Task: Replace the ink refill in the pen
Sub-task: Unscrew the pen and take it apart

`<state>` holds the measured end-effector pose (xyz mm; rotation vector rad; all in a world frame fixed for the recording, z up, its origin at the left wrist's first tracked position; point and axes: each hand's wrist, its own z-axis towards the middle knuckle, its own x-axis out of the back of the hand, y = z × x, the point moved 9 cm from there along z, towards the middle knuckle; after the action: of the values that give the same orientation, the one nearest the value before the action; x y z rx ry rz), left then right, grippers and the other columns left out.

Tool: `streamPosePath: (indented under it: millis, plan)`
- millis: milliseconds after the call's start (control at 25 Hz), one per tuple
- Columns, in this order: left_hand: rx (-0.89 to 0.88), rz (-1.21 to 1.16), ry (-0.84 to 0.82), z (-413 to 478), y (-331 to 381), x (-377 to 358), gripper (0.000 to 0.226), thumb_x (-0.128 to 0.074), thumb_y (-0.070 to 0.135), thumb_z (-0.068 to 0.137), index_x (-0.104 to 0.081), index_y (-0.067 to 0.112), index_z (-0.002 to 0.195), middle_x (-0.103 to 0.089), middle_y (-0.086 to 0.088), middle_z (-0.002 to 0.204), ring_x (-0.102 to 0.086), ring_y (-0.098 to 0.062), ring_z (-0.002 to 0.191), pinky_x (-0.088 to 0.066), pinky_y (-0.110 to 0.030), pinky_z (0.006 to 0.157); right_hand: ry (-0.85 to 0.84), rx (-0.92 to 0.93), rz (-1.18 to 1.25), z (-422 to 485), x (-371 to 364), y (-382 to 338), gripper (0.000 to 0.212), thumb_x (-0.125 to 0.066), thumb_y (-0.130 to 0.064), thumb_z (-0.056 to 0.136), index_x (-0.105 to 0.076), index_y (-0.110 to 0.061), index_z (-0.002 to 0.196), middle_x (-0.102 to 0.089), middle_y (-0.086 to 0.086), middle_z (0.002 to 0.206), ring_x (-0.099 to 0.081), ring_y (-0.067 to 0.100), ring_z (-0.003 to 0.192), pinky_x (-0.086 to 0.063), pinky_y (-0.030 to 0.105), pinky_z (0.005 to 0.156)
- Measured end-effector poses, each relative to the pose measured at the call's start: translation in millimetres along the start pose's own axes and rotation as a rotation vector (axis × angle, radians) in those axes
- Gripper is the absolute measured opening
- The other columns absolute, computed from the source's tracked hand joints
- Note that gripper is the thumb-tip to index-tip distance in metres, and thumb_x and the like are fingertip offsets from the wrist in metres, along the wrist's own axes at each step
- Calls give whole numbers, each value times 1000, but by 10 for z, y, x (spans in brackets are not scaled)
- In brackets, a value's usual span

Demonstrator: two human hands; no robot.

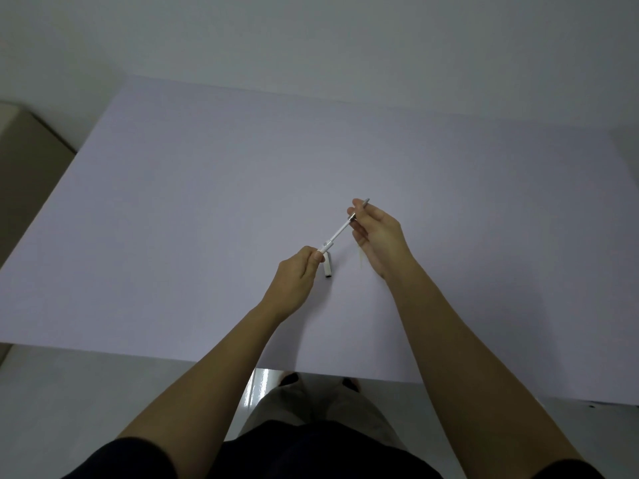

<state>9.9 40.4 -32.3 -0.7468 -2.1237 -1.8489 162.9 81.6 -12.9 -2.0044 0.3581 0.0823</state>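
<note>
A thin white pen (337, 234) is held slantwise a little above the pale table (193, 209). My left hand (297, 281) pinches its lower white end. My right hand (375, 235) grips the upper part, where a grey tip (366, 201) sticks out past the fingers. A short white piece with a dark end, probably the pen cap (327, 267), lies on the table just below the pen, between my hands. A thin pale stick (361, 259), maybe a refill, lies on the table partly hidden under my right hand.
The table's near edge (173, 356) runs across the lower part of the view, with my legs and shoes below it. A beige box or cabinet (27, 157) stands off the table's left side. A plain wall (311, 39) rises behind the table.
</note>
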Motion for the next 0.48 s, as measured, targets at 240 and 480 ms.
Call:
streamPosePath:
  millis: [240, 480]
  plan:
    - [-56, -63, -24, 25, 58, -56, 18, -33, 43, 96, -45, 38, 110, -55, 2, 66, -47, -3, 52, -39, -11, 51, -97, 23, -126, -54, -112, -29, 10, -58, -19, 90, -66, -23, 94, -67, -6, 92, -66, 2, 84, -49, 18, 78]
    - [-12, -161, 30, 106, 60, -18, 14, -35, 30, 96, -46, 38, 97, -63, 6, 82, -54, -1, 61, -42, -16, 58, -161, 31, -215, -85, -181, 5, 14, -57, -18, 91, -66, -20, 101, -68, -4, 95, -66, 6, 90, -48, 20, 83]
